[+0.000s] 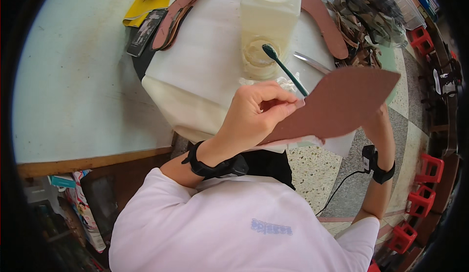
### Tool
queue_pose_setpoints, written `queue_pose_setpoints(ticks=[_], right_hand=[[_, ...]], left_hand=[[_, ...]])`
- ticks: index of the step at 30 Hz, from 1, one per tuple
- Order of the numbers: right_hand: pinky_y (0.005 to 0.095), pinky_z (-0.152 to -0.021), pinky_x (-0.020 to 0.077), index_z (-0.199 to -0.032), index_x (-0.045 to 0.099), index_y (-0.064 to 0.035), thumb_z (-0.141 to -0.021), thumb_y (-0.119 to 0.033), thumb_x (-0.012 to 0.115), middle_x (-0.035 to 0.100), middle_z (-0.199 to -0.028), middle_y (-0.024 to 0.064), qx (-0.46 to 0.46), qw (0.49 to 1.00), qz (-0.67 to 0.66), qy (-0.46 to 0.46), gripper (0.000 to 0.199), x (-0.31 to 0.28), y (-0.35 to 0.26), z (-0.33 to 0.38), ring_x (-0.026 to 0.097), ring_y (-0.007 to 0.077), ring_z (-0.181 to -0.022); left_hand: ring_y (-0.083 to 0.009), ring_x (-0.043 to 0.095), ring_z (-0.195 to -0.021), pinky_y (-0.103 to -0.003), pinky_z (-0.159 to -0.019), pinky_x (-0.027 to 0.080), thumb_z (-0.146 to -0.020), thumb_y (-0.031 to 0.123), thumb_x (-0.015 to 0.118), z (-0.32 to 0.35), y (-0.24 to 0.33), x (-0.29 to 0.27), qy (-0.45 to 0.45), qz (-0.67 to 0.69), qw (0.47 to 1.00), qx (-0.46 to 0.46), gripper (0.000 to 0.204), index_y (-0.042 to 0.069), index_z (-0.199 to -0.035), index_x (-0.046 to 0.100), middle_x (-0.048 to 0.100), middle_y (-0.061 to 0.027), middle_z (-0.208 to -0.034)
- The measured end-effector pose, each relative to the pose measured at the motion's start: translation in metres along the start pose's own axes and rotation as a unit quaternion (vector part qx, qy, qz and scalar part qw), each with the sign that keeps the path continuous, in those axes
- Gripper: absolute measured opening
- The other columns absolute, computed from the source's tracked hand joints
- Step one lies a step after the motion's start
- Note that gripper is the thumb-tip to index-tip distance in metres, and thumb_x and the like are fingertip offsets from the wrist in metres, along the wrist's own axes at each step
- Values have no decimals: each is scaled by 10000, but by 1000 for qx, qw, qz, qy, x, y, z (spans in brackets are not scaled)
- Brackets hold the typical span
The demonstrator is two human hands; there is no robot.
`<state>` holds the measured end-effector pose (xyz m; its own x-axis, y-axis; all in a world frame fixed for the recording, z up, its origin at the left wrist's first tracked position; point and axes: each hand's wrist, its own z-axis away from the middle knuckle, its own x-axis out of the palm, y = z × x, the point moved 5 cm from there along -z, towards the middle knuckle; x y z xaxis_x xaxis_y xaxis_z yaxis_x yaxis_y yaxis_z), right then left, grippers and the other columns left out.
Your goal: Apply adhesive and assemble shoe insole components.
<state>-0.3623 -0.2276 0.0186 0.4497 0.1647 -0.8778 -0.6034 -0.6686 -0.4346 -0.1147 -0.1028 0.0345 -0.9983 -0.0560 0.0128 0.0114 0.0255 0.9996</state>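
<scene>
brown leather piece (337,106), pinched by left hand (256,113) and gripped behind by right hand (376,125), could slip toward the glue jar (259,54) just beyond.

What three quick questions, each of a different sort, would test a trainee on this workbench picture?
1. True or false: the left hand holds the brown sheet by its edge.
2. Where does the brush head rest? A) in the round dish B) on the yellow sheet C) on the floor
3. Fill in: the right hand is mostly hidden behind the ____.

Key: 1 true; 2 A; 3 brown sheet.
</scene>
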Motion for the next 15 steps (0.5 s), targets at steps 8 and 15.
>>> queue_pose_setpoints(ticks=[8,15], right_hand=[[213,-689,426,-1080,562,32,-912,-152,559,585,-859,24,142,864,-468,115,249,22,-92,32,538,84,-769],[163,-505,376,-1013,621,39,-856,-38,619,578,-769,-16,174,802,-537,198,174,63,-124,26,462,24,-595]], left_hand=[[-61,527,-686,-197,-588,407,-826,-21,613,9,-7,-1,154,39,979,125,106,-22,-919,665,588,-33,-792],[-67,550,-799,-184,-712,438,-840,-75,582,21,-16,1,116,33,987,106,159,-59,-989,634,597,-44,-886]])
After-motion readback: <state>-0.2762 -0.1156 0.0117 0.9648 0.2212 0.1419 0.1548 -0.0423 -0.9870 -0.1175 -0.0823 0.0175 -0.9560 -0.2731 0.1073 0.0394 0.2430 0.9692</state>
